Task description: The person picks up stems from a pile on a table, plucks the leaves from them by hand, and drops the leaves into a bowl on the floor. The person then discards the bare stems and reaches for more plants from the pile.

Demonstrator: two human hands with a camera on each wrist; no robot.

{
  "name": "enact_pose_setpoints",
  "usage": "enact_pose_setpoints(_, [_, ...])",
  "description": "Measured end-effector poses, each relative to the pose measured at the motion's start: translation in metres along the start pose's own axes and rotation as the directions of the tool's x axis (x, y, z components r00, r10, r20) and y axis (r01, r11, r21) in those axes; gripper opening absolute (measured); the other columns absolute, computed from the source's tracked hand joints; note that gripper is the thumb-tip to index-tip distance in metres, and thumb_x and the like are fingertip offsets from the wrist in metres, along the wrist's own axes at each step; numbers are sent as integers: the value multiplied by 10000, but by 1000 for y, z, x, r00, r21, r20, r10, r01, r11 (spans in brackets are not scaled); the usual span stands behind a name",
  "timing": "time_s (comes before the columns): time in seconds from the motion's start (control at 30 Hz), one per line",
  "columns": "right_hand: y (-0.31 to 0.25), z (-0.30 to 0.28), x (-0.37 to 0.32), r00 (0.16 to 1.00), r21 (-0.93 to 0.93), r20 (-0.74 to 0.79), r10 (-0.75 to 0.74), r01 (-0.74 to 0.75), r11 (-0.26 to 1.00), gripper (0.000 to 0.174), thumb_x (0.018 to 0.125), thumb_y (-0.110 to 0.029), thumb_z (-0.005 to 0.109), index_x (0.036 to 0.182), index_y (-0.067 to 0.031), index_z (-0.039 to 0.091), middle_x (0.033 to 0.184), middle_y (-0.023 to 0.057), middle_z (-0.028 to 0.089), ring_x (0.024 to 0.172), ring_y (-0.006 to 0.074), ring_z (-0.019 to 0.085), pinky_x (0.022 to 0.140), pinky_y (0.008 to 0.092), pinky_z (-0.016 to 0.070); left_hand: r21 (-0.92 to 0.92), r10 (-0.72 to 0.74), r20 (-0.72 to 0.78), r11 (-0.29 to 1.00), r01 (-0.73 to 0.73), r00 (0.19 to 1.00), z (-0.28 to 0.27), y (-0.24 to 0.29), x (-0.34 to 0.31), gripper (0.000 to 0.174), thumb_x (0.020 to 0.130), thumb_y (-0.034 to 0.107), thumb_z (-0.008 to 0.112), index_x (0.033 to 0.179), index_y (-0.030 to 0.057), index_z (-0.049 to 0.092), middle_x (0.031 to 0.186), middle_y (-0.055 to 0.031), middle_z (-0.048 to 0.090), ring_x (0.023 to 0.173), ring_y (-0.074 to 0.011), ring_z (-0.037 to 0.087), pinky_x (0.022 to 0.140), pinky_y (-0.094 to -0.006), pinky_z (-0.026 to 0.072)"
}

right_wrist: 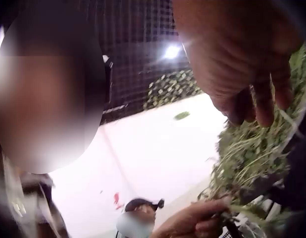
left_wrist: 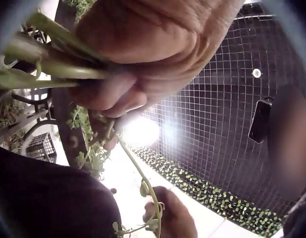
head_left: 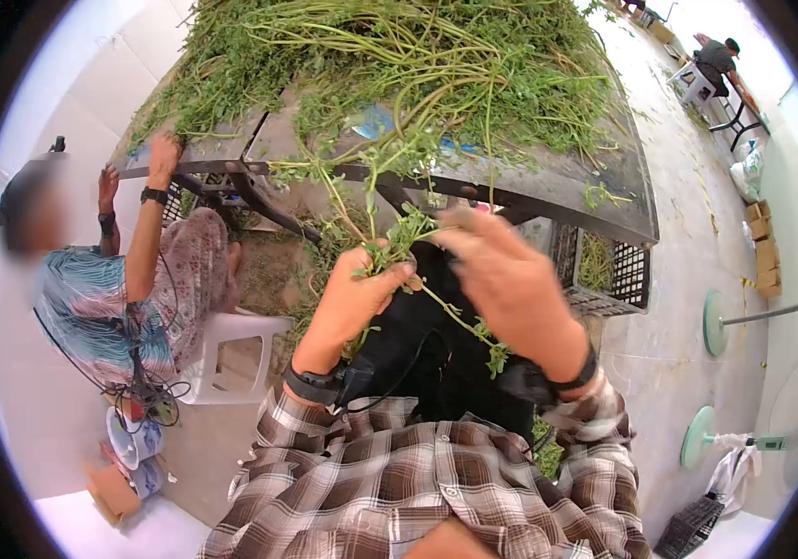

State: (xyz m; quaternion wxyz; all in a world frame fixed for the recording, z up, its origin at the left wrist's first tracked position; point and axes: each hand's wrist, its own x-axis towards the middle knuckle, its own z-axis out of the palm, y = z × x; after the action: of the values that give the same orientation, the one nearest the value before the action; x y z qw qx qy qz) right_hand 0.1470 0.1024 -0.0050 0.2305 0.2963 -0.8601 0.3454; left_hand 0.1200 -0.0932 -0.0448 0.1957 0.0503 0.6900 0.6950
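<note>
My left hand (head_left: pixel 343 293) grips several green leafy stems (head_left: pixel 406 233) between thumb and fingers, in front of the table's near edge. In the left wrist view their thick stalks (left_wrist: pixel 59 62) run into the fingers, and a thin leafy stem (left_wrist: pixel 143 176) trails below. My right hand (head_left: pixel 515 284), blurred, is just to the right of the bunch, its fingers pointing toward it. The right wrist view shows that hand's fingers (right_wrist: pixel 264 106) hanging apart from one another, with nothing plainly held. A small green leaf (right_wrist: pixel 182 115) shows beside the hand there.
A large heap of the same greens (head_left: pixel 418 65) covers much of the dark table (head_left: pixel 636 186). Under it stand black crates (head_left: pixel 630 270). At the left, a person (head_left: pixel 101 289) sits on a white stool (head_left: pixel 231 359), one hand at the table edge. Fans (head_left: pixel 714 321) stand at the right.
</note>
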Motion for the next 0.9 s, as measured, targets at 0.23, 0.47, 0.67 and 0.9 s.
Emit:
enact_pose_setpoints(0.23, [-6, 61, 26, 981, -93, 191, -34, 52, 994, 483, 744, -37, 584, 1207, -8, 450, 1233, 209, 447, 1035, 331, 535, 780, 346, 486, 95, 5, -139, 995, 9, 990, -14, -10, -3, 15, 802, 41, 521, 794, 30, 528, 558, 38, 453, 438, -46, 396, 394, -199, 269])
enact_pose_setpoints(0.47, [-2, 62, 32, 991, -92, 118, -61, 72, 993, 434, 729, -30, 534, 1159, -30, 471, 1190, 212, 464, 924, 326, 568, 724, 355, 490, 133, 28, -177, 991, -5, 984, -13, -9, -2, 74, 820, 97, 546, 841, 27, 529, 606, 35, 475, 484, -45, 409, 418, -203, 291])
enact_pose_setpoints(0.67, [-1, 63, 35, 976, -79, 214, -40, 58, 995, 290, 715, -41, 536, 1003, -10, 520, 930, 127, 494, 845, 278, 543, 688, 336, 472, 107, 35, -155, 994, -19, 987, -16, -18, 3, 110, 838, 119, 549, 913, 39, 536, 647, 46, 482, 486, -25, 385, 416, -184, 278])
enact_pose_setpoints(0.9, [5, 63, 31, 965, -174, 210, -158, 196, 965, 128, 720, -83, 525, 827, -14, 537, 816, 86, 453, 772, 244, 501, 646, 317, 438, 26, 1, -127, 1000, 2, 992, -10, -19, 2, 105, 872, 126, 504, 943, 54, 533, 639, 62, 450, 489, -18, 359, 422, -178, 262])
